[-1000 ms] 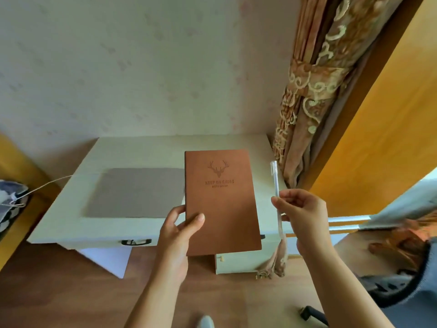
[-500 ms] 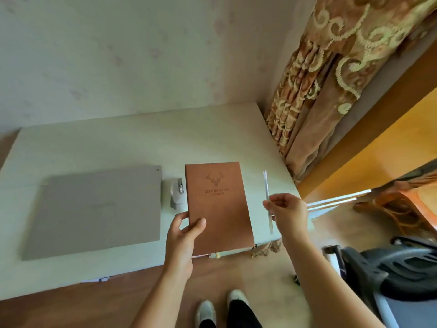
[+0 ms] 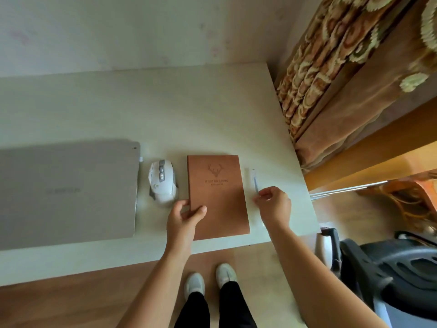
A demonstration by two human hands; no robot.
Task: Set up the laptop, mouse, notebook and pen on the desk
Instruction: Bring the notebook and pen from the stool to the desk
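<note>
Step in hand looks like setting down the brown notebook (image 3: 217,197) and white pen (image 3: 254,179) near the desk's (image 3: 212,110) right front corner. To do it well: lay the notebook flat, spine parallel to the desk's right edge, clear of the white mouse (image 3: 162,182); put the pen down alongside it so it can't roll off that edge. Left hand (image 3: 183,215) grips the notebook's lower left edge, thumb on the cover, fingers beneath. Right hand (image 3: 272,204) pinches the pen's lower end, fingers curled, knuckles up. Closed grey laptop (image 3: 68,192) lies at the desk's left, mouse between it and the notebook.
</note>
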